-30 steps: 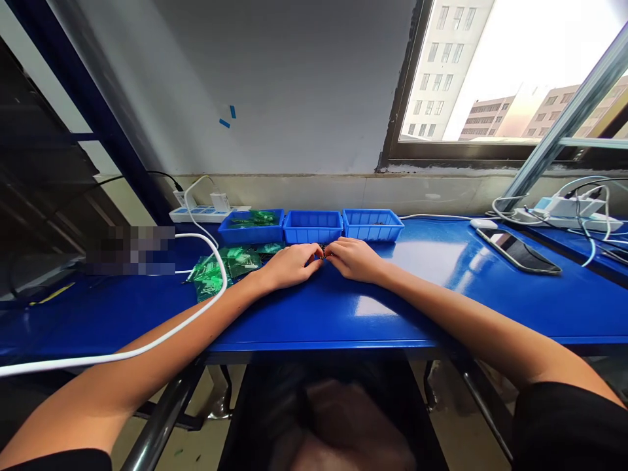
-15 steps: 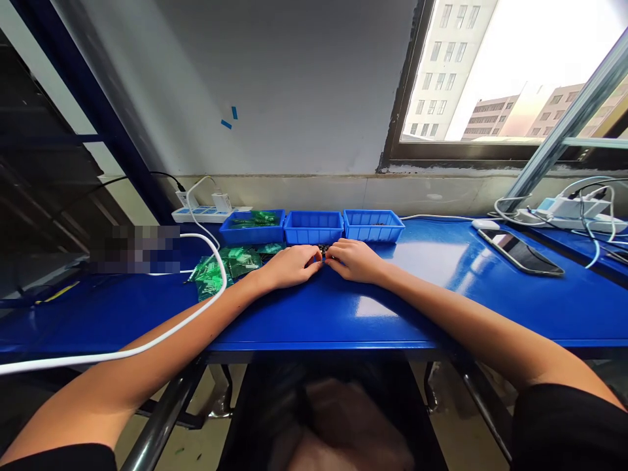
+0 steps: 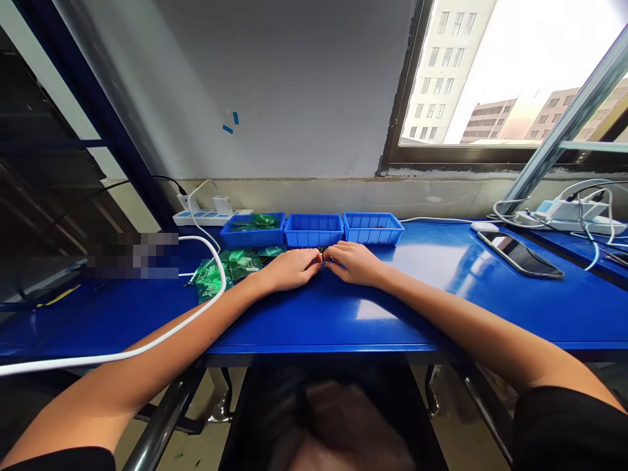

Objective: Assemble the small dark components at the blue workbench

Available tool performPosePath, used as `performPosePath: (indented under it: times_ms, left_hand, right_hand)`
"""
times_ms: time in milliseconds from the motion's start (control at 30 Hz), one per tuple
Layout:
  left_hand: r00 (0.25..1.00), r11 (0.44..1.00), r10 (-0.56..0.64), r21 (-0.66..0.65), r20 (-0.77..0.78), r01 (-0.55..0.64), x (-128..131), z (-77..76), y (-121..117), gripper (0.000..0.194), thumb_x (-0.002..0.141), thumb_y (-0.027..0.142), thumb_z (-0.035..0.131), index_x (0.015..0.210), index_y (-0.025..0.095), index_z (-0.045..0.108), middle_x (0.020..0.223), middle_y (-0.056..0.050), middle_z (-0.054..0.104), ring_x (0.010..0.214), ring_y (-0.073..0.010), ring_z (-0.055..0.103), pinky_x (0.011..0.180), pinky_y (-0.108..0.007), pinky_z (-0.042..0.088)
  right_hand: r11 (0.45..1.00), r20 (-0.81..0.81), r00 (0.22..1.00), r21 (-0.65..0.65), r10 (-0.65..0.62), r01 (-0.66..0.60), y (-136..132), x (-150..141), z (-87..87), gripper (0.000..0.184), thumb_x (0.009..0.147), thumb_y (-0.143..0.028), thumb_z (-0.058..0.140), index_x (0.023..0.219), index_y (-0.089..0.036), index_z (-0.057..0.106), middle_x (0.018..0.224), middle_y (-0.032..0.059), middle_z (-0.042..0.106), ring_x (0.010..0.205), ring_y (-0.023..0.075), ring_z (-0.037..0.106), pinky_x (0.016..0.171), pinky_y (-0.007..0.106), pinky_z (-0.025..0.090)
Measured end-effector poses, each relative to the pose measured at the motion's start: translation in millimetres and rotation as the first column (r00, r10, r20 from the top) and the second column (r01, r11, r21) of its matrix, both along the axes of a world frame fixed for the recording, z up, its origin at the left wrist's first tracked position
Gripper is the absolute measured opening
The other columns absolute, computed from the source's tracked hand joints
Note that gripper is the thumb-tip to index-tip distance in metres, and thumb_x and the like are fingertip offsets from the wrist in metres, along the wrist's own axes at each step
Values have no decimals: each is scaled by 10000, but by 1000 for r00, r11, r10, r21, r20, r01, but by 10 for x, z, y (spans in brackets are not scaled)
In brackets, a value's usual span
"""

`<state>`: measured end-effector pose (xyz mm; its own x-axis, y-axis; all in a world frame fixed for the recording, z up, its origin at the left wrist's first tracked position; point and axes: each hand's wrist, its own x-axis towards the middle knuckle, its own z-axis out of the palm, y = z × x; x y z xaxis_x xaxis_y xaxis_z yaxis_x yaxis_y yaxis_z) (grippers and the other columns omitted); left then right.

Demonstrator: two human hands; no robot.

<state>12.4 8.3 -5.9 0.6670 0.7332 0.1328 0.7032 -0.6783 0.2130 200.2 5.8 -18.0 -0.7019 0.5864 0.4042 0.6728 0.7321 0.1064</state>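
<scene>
My left hand (image 3: 290, 269) and my right hand (image 3: 356, 262) rest on the blue table (image 3: 441, 294), fingertips meeting just in front of the middle blue bin (image 3: 313, 230). Both pinch a tiny dark part (image 3: 322, 256) between them; it is too small to name. A pile of green bags (image 3: 226, 267) lies just left of my left hand. The left blue bin (image 3: 251, 229) holds more green bags. The right blue bin (image 3: 373, 227) holds a few small dark pieces.
A white cable (image 3: 147, 343) crosses my left forearm and runs to a power strip (image 3: 206, 214) by the wall. A phone (image 3: 520, 254) lies at the right, with a second power strip and tangled cables (image 3: 574, 212) behind it. A window is above.
Both hands stay together at the same spot, with only slight finger shifts. The view has tilted slightly.
</scene>
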Motion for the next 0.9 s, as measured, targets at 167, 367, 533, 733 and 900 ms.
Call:
performPosePath:
  times_ms: [167,367,533,733,900]
  left_hand:
    - [1000,1000,7,0,-11,-7,3,5,-1,213,860,294,346,883,194,533,941,-62,654,837,-212,609,729,-317,447]
    - [1000,1000,26,4,0,-26,0,-11,6,262,886,290,278,905,201,524,970,-65,654,873,-206,610,769,-321,453]
    - [999,999,34,-2,4,-34,1,-9,-1,270,893,300,263,918,205,515,986,-66,654,890,-206,612,782,-322,455]
    - [999,999,38,-14,-1,-38,7,-7,3,269,892,300,269,919,202,518,992,-72,655,901,-213,613,796,-332,456]
    - [999,999,39,-17,4,-39,8,5,-3,268,885,301,282,916,199,527,983,-70,655,891,-222,613,780,-338,452]
  right_hand:
    - [1000,-2,1000,6,11,-11,6,2,-3,106,862,-224,478,865,-169,568,790,51,626,739,158,549,679,260,383]
    - [1000,-18,1000,6,5,-5,-1,-2,-2,137,882,-257,461,880,-170,566,784,47,628,727,152,548,665,254,371]
    - [1000,-16,1000,10,3,-3,5,-6,-7,136,879,-244,460,892,-166,570,828,60,648,759,162,563,678,259,377]
    - [1000,-15,1000,24,-3,3,6,-4,-6,151,884,-240,446,882,-162,575,806,58,651,740,161,563,672,261,375]
    - [1000,-19,1000,27,0,1,10,-4,-13,169,888,-244,434,869,-160,580,798,59,650,726,156,560,671,261,375]
